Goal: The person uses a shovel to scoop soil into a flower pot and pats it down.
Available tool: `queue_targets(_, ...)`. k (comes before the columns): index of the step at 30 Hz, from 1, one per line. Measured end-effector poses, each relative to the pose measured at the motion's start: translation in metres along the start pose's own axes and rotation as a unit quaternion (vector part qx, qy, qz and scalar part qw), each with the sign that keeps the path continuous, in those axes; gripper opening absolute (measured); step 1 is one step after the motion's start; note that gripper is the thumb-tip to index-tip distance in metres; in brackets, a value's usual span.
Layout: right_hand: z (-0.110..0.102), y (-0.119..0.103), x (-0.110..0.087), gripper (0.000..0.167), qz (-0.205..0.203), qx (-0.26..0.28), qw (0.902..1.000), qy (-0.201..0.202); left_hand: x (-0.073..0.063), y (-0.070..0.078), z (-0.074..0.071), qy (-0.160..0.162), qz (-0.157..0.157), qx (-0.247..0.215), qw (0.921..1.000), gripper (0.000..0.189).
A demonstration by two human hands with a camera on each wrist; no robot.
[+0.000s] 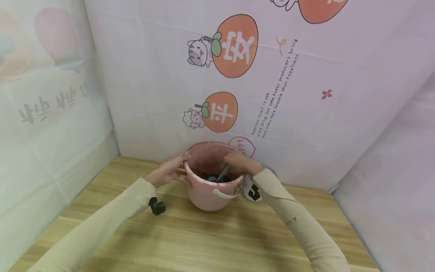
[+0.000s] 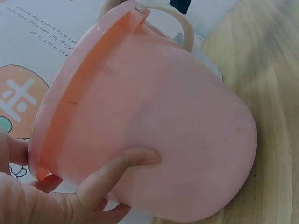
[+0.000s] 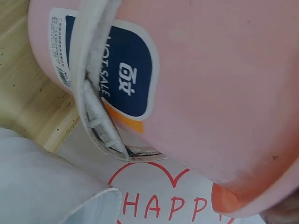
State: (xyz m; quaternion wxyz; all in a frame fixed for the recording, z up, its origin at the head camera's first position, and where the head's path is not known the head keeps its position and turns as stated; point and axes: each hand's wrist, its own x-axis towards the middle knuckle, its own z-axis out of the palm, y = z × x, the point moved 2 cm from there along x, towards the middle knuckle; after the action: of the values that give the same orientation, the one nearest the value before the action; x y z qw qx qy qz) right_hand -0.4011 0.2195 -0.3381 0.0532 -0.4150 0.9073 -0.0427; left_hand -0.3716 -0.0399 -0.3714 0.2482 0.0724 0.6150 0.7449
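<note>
A pink bucket (image 1: 207, 198) stands on the wooden table with dark, soil-like material (image 1: 202, 174) in its bottom. My left hand (image 1: 167, 172) grips the bucket's left rim; in the left wrist view the thumb (image 2: 140, 157) presses on the outer wall. Down inside the bucket, my right hand (image 1: 239, 161) holds the blue-grey handle (image 1: 223, 172) of what looks like a small shovel. A blue part (image 1: 212, 178) shows at the dark material. The right fingertips are partly hidden, and the right wrist view shows mostly the bucket's outside.
A white container (image 3: 51, 177) stands close to the bucket's right side, partly behind the right forearm. The bucket's white carrying handle (image 1: 225, 194) hangs down at the front. Printed white cloth (image 1: 153, 75) encloses the wooden table (image 1: 190, 241) at the back and sides.
</note>
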Motion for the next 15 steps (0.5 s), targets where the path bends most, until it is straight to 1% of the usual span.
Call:
queue_targets(3, -0.001, 0.0, -0.001, 0.02, 0.022, 0.011, 0.9997, -0.007, -0.001, -0.001, 0.0, -0.001, -0.001, 0.0, 1.0, 0.065)
queue_targets(4, -0.01, -0.011, -0.004, 0.023, 0.038, 0.008, 0.9992, -0.012, -0.001, -0.001, 0.0, -0.001, -0.001, 0.001, 1.0, 0.065)
queue_targets(7, -0.014, -0.015, -0.005, 0.021, 0.046, -0.001, 0.9989, -0.014, -0.001, -0.002, 0.0, 0.004, 0.0, 0.002, 1.0, 0.064)
queue_targets(9, -0.017, -0.016, -0.005, 0.022, 0.033, -0.006, 0.9994, -0.008, -0.001, -0.001, 0.0, 0.008, -0.003, 0.002, 1.0, 0.064)
queue_targets(10, -0.019, -0.015, -0.006, 0.023, 0.02, 0.001, 0.9998, -0.005, -0.001, -0.001, -0.001, 0.008, -0.003, 0.004, 1.0, 0.064)
queue_targets(11, -0.015, -0.005, -0.005, 0.02, -0.001, 0.008, 1.0, 0.005, -0.001, -0.001, -0.001, 0.007, -0.003, 0.005, 1.0, 0.064)
queue_targets(13, -0.015, 0.003, -0.006, 0.019, -0.03, 0.015, 0.9991, 0.024, -0.002, -0.001, -0.001, 0.007, -0.006, 0.006, 0.9999, 0.063)
queue_targets(15, -0.013, 0.015, -0.007, 0.017, -0.047, 0.028, 0.9978, 0.039, -0.002, 0.0, -0.002, 0.005, -0.007, 0.007, 0.9999, 0.063)
